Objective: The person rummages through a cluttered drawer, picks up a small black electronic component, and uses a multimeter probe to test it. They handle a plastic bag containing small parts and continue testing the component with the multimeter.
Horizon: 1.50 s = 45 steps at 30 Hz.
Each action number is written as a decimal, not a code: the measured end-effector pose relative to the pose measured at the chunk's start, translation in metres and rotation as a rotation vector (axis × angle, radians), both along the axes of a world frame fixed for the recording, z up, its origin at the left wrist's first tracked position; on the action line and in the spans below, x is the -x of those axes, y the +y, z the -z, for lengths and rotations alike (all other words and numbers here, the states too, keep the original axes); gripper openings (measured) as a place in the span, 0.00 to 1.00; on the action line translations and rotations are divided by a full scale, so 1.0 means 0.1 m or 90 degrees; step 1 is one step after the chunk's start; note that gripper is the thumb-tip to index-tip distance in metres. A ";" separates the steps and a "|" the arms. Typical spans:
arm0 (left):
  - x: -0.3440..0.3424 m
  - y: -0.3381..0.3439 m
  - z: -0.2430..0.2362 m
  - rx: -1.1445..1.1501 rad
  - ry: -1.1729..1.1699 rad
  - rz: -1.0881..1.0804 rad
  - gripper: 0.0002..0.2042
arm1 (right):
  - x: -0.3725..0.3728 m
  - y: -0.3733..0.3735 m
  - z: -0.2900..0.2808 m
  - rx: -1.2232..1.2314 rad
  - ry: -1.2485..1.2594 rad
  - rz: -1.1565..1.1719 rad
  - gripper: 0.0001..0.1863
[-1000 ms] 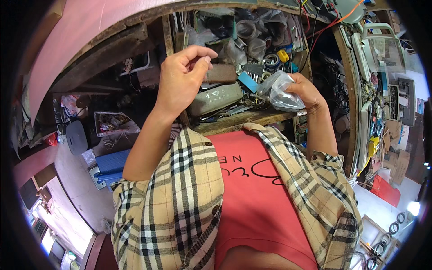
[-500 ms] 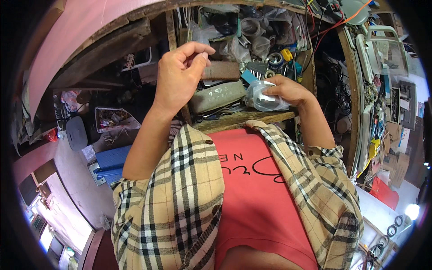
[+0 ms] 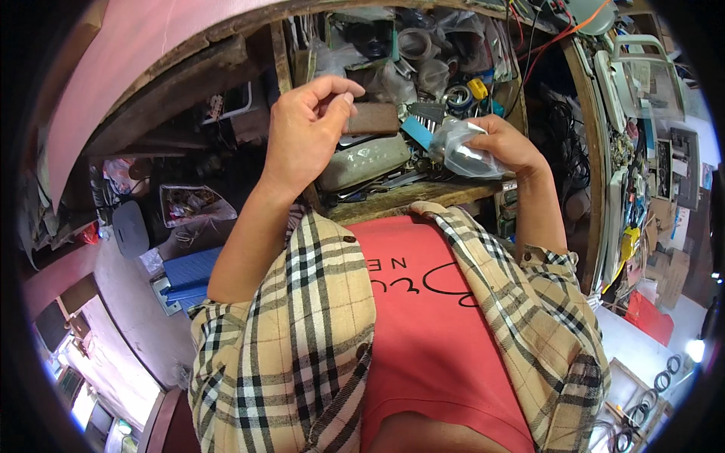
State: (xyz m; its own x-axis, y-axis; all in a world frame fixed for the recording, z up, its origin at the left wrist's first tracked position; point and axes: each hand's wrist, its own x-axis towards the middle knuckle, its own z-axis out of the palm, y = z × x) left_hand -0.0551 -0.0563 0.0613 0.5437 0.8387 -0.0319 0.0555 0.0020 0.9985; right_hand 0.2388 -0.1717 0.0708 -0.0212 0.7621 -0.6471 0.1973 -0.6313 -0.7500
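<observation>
A brown block (image 3: pixel 374 119), a grey-green oblong case (image 3: pixel 366 163) and a blue strip (image 3: pixel 416 133) crowd the space behind the wooden ledge (image 3: pixel 411 204). Just right of the strip, the right hand (image 3: pixel 507 145) pinches a clear plastic bag (image 3: pixel 462 155), long axis roughly crosswise, free end leftward. Whether the left hand's (image 3: pixel 306 132) thumb and forefinger touch, I cannot tell.

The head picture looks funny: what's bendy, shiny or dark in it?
Head view: the tall brown wooden post looks bowed; head view: white glints on the crumpled clear plastic bag in the right hand; head view: the white light at far right glows washed-out, and the corners are black.
</observation>
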 end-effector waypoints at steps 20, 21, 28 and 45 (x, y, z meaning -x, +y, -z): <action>-0.37 -0.17 0.29 0.575 -0.336 0.138 0.16 | 0.98 -0.16 -0.30 -0.582 -0.381 -0.298 0.28; -0.35 -0.16 0.26 0.601 -0.325 0.142 0.17 | 0.97 -0.17 -0.32 -0.574 -0.334 -0.274 0.29; -0.36 -0.10 0.14 0.489 -0.272 0.174 0.23 | 0.68 -0.21 -0.38 -0.588 -0.364 0.064 0.19; -0.18 -0.21 -0.26 0.149 -0.026 0.415 0.36 | 0.99 -0.12 0.41 -0.165 0.332 0.230 0.26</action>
State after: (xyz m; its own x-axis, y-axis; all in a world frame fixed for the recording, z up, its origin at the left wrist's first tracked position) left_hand -0.0368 -0.0776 0.0875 0.9387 0.3147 -0.1411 0.0812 0.1959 0.9773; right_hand 0.1401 -0.1841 0.0300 0.0035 0.9091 -0.4167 -0.4199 -0.3768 -0.8256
